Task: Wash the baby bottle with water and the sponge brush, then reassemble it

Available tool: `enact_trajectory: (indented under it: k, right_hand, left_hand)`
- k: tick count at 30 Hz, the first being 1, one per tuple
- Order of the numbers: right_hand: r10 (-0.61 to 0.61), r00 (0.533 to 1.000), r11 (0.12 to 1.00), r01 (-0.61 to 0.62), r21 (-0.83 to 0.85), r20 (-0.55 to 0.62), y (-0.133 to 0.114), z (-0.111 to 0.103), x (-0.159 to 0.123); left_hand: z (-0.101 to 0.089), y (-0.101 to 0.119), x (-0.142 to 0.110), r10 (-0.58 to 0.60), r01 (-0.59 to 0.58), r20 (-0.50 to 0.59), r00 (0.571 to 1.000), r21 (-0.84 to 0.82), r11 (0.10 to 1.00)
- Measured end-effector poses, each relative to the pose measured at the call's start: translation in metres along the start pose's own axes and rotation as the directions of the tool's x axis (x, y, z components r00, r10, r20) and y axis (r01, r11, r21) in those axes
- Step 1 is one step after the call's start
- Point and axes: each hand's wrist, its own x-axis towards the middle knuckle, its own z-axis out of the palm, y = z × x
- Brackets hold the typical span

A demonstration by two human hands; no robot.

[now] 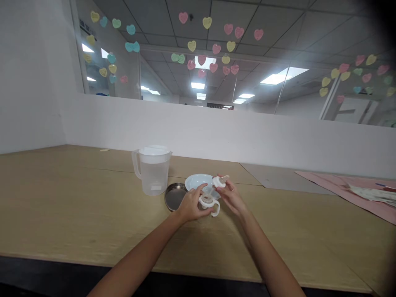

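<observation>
My left hand [191, 205] is wrapped round a baby bottle [206, 199] with white side handles, its round mouth uncovered and facing up. One curved handle [217, 209] sticks out on the right. Just above and to the right, my right hand [232, 199] pinches the white bottle lid [219, 182], which is tilted and has a pale teat pointing right. A thin pale strip runs from the lid down toward the bottle mouth; what it is I cannot make out for sure. The bottle's lower body is mostly hidden by my left hand.
Behind my hands sits a pale blue-white bowl [192, 178]. A round dark metal pan [174, 199] lies left of it, close to a translucent plastic pitcher [154, 176] with a lid. Pink sheeting [321, 184] covers the right of the wooden table [93, 222]. A white wall [185, 128] stands behind.
</observation>
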Motion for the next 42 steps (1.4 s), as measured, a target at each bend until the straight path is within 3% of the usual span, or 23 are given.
enact_trajectory:
  k: [4, 10, 21, 29, 36, 42]
  right_hand:
    - [-0.106, 0.984, 0.966, 0.136, 0.222, -0.141, -0.006, -0.009, 0.005]
    - [-0.102, 0.963, 0.913, 0.19, 0.362, -0.248, -0.009, -0.021, 0.01]
    - [-0.12, 0.924, 0.952, 0.211, 0.223, -0.363, 0.007, -0.051, 0.023]
    - [-0.127, 0.903, 0.965, 0.208, 0.16, -0.41, 0.015, -0.039, 0.021]
    - [-0.153, 0.926, 0.987, 0.161, -0.006, -0.346, 0.013, -0.023, 0.017]
    - [0.011, 0.995, 0.994, -0.022, -0.107, -0.102, 0.021, -0.014, 0.013]
  left_hand:
    - [0.0, 0.0, 0.0, 0.001, -0.001, -0.004, 1.0, 0.008, 1.0]
    - [-0.001, 0.001, -0.001, -0.021, 0.021, -0.004, 1.0, 0.018, 1.0]
    - [-0.003, 0.004, 0.0, -0.039, 0.039, 0.024, 0.999, 0.034, 0.999]
    - [-0.004, 0.006, 0.0, -0.036, 0.035, 0.026, 0.999, 0.042, 0.999]
    - [-0.003, 0.004, 0.0, -0.018, 0.017, 0.023, 1.0, 0.038, 0.999]
    - [-0.002, 0.004, 0.001, -0.012, 0.011, 0.036, 0.999, 0.037, 0.999]
